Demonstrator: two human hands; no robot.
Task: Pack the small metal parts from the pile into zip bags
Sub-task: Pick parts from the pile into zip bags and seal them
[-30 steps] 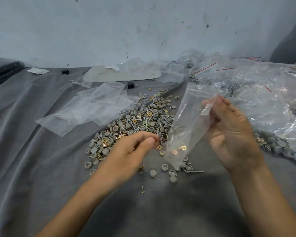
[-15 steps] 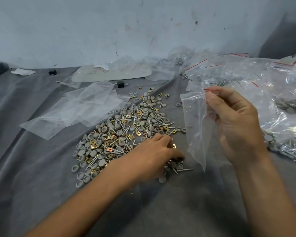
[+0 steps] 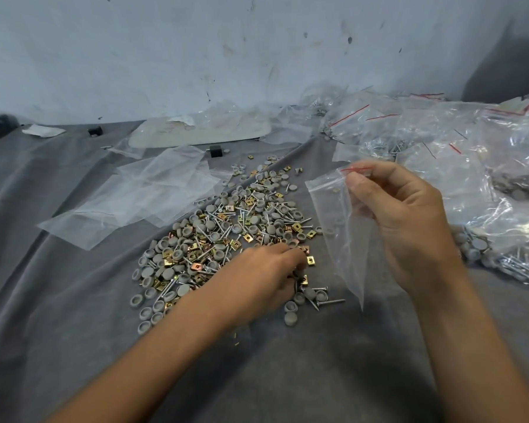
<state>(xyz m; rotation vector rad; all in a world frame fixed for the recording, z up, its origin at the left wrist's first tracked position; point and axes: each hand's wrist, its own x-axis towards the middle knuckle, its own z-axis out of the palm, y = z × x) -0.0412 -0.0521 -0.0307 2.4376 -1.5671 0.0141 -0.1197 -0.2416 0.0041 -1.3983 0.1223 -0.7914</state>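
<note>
Covering the whole work surface, a creased grey cloth (image 3: 43, 300) is backed at the far side by a scuffed pale wall (image 3: 196, 56). Bare cloth is left along the near side and at the left. The right side is crowded to the frame edge by a heap of filled clear bags (image 3: 486, 166), too tangled to be counted. A few flat empty bags (image 3: 153, 193) are spread overlapping left of centre, and one pale board (image 3: 202, 132) is laid at the foot of the wall. The pile of small parts (image 3: 226, 227) is scattered in the middle: grey round caps, brass-coloured square clips and silver screws, far too many to be counted.

One zip bag (image 3: 339, 227) is pinched at its red-striped mouth by the right hand (image 3: 409, 227) and is hung just right of the pile. The left hand (image 3: 266, 270) is laid palm-down on the pile's near right edge, fingers curled over the parts; whether anything is gripped cannot be told. Two small black blocks (image 3: 94, 131) (image 3: 215, 151) are set at the far side, with one scrap of white paper (image 3: 42, 130) at far left.
</note>
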